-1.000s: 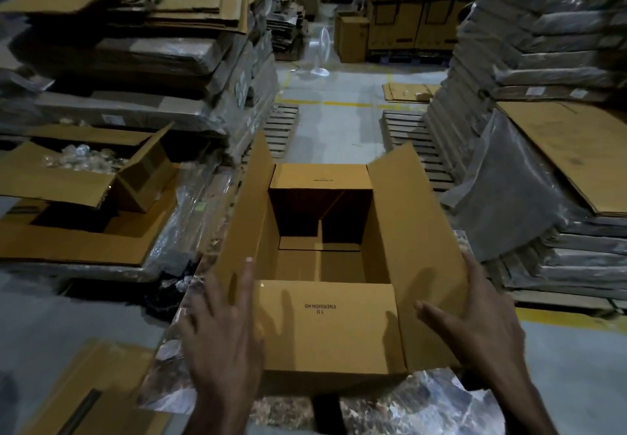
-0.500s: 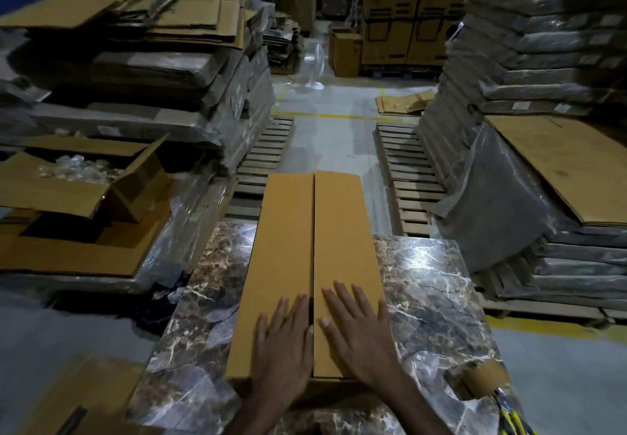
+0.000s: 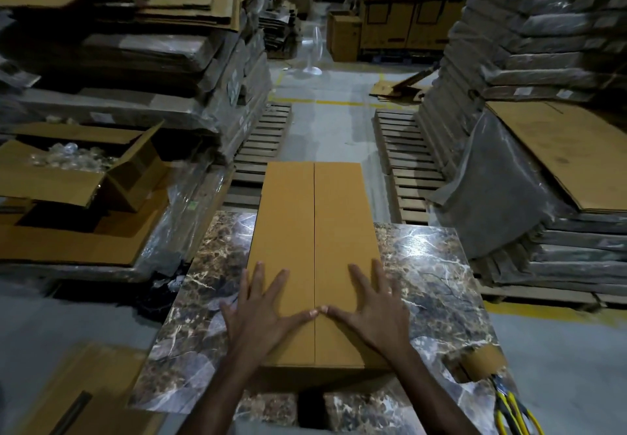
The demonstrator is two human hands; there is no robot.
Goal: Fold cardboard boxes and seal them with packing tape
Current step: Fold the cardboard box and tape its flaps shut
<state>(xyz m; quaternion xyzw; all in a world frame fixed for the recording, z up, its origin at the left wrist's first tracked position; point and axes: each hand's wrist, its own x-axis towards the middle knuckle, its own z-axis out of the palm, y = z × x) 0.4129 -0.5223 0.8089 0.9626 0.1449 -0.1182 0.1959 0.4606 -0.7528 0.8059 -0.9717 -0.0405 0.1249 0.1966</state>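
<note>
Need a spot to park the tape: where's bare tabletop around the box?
Bare marble left of the box, out to the table edge; also right of it, ahead of the tape roll. Near-right corner is crowded: tape roll, yellow-handled tool.

The box [image 3: 314, 248] is smooth, matt tan cardboard. Under it the desk [image 3: 437, 272] has a glossy, marble-patterned top that throws back light. A roll of brown packing tape [image 3: 475, 363] looks slightly shiny. Stacks [image 3: 543, 38] to the right are wrapped in crinkled, glossy plastic film; the pallets [image 3: 403, 163] are rough wood.
</note>
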